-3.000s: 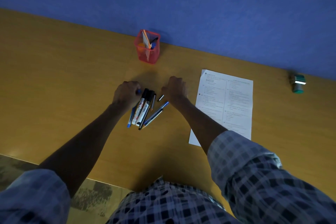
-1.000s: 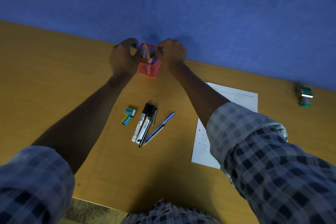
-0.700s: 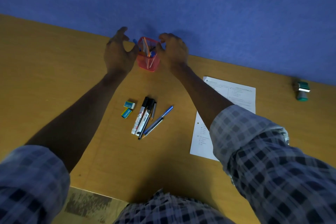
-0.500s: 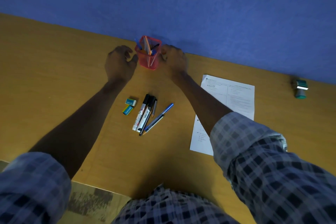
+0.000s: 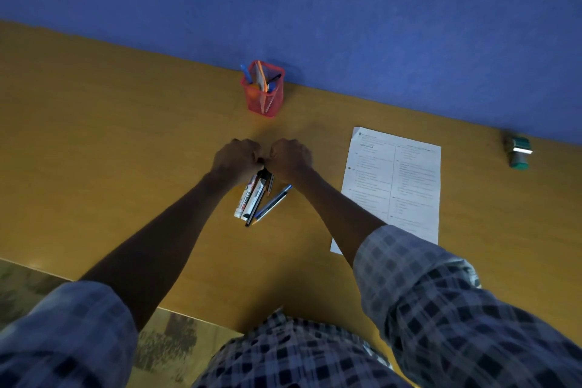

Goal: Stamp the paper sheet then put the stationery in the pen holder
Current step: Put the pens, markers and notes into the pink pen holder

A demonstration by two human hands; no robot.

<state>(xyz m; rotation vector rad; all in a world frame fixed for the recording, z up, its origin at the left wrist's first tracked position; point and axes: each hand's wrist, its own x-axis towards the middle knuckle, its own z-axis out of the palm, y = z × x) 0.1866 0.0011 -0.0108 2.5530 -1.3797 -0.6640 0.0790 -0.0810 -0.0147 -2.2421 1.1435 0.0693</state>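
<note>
A red mesh pen holder (image 5: 264, 101) stands by the blue wall with pens and a ruler in it. Two white markers (image 5: 248, 198), a thin black pen and a blue pen (image 5: 273, 201) lie in a bundle on the desk. My left hand (image 5: 236, 161) is curled over the markers' black cap ends, fingertips pinching a cap. My right hand (image 5: 291, 159) is a fist right beside it, at the top of the pens; what it holds is hidden. The printed paper sheet (image 5: 393, 183) lies to the right. The green stamp (image 5: 518, 154) sits far right. My left wrist covers the small erasers.
The wooden desk (image 5: 110, 151) runs along the blue wall, its front edge near my body. My checked sleeves fill the lower corners. A patterned floor shows at the lower left.
Both hands have left the pen holder and come back toward me to the pile of markers, closing into fists at its top end. A blue pen now stands in the holder.
</note>
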